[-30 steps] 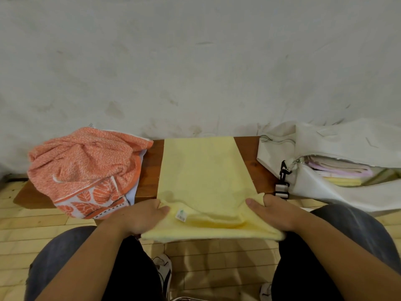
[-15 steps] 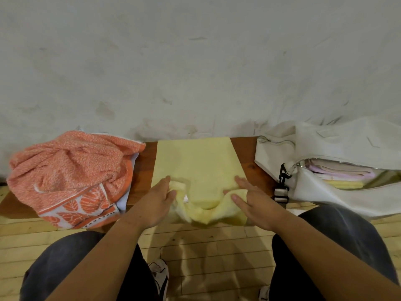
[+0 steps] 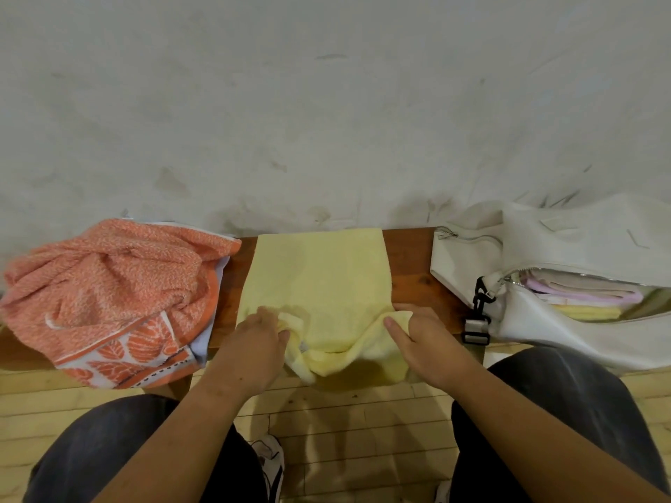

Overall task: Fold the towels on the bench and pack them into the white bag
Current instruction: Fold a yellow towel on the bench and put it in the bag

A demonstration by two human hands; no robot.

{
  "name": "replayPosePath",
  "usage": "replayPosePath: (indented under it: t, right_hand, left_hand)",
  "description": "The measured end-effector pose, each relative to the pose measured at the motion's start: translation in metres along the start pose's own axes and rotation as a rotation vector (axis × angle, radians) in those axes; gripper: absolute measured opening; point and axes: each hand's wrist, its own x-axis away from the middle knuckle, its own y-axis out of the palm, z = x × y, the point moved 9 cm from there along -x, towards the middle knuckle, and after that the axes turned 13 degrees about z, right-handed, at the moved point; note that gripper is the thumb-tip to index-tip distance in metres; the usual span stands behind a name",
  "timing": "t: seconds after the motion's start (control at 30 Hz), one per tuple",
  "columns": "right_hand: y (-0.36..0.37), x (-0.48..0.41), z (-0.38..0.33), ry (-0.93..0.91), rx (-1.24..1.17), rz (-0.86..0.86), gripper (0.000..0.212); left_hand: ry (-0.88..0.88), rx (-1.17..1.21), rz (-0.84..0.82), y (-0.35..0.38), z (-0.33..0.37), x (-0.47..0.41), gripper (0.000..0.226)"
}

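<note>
Both hands, left (image 3: 250, 348) and right (image 3: 421, 337), pinched the yellow towel's (image 3: 319, 277) near edge on the bench (image 3: 410, 270); fingers curled. An orange towel (image 3: 109, 285) lay left; the bag (image 3: 566, 248) lay right, open.

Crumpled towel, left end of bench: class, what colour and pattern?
The crumpled towel is orange speckled white, with orange leaves on its border; head view.

On the bench (image 3: 410, 270) we see a crumpled towel (image 3: 109, 285) at left, a spread towel (image 3: 319, 277) in the middle and the bag (image 3: 544, 241) at right, with folded towels (image 3: 581, 295) inside it; the wall (image 3: 326, 103) stands behind.
</note>
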Motion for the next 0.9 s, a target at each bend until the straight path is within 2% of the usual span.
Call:
replayPosePath:
  t: [0.1,0.13,0.23,0.3,0.4,0.5,0.57,0.63,0.73,0.8,0.9]
  right_hand:
    - [0.005,-0.002,-0.013,0.046,-0.207,0.005,0.039]
    - [0.008,-0.003,-0.014,0.132,-0.365,-0.002,0.037]
    - [0.025,-0.001,-0.01,0.588,-1.001,-0.107,0.036]
    - [0.028,0.003,-0.02,0.738,-1.219,-0.223,0.034]
    - [0.023,0.003,-0.023,0.738,-1.227,-0.249,0.033]
    - [0.013,-0.001,-0.005,0.782,-1.176,-0.121,0.03]
    - [0.005,-0.004,0.016,0.807,-1.124,-0.019,0.036]
    - [-0.007,-0.005,0.026,0.747,-0.996,0.06,0.037]
    - [-0.029,-0.003,0.021,0.563,-0.778,0.178,0.025]
    - [-0.034,0.0,0.019,0.558,-0.883,0.22,0.021]
    - [-0.017,0.002,0.017,0.737,-1.29,0.068,0.024]
  left_hand:
    - [-0.029,0.002,-0.039,0.003,0.0,0.001,0.039]
    - [-0.029,0.003,-0.045,0.004,0.0,0.001,0.039]
    - [-0.044,-0.016,-0.073,0.005,0.0,0.0,0.048]
    - [-0.063,-0.025,-0.086,0.007,-0.003,0.0,0.056]
    - [-0.104,-0.058,-0.088,0.009,-0.012,-0.001,0.061]
    - [-0.126,-0.085,-0.101,0.007,-0.017,-0.001,0.063]
    - [-0.136,-0.063,-0.104,0.006,-0.018,-0.001,0.061]
    - [-0.141,-0.058,-0.106,0.005,-0.019,-0.001,0.058]
    - [-0.128,-0.073,-0.125,0.005,-0.016,0.0,0.055]
    - [-0.147,-0.061,-0.134,0.004,-0.015,0.002,0.056]
    - [-0.147,-0.072,-0.134,0.001,-0.01,0.003,0.056]
